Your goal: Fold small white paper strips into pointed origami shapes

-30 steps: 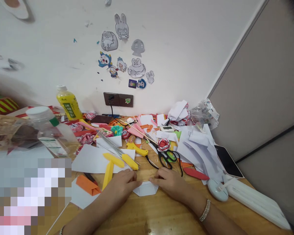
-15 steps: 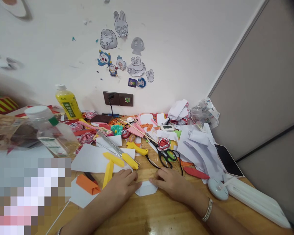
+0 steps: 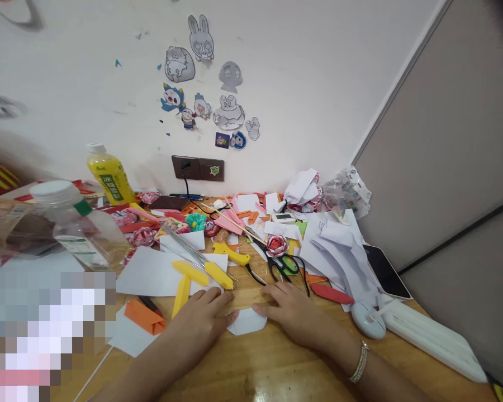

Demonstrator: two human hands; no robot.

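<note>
A small folded piece of white paper [image 3: 247,323] lies on the wooden table between my two hands. My left hand [image 3: 205,314] has its thumb on the paper's left end, fingers bent close together. At the right end, the thumb of my right hand [image 3: 292,312] presses the paper, with the other fingers curled beyond it. Just past my left hand are folded yellow paper strips [image 3: 183,293] and a bundle of thin wires [image 3: 188,248]. Black-handled scissors [image 3: 281,268] and a yellow glue gun [image 3: 235,255] lie beyond my hands.
A yellow drink bottle [image 3: 111,177] and a clear plastic jar [image 3: 81,229] stand at the left. An orange folded paper [image 3: 145,316] lies near my left forearm. White paper sheets [image 3: 339,257], a red paper piece [image 3: 332,293] and a white lamp-like device [image 3: 431,338] are at the right.
The whole view has shifted slightly to the left in the picture. Both hands stay at the ends of the folded white paper, with little visible movement.
</note>
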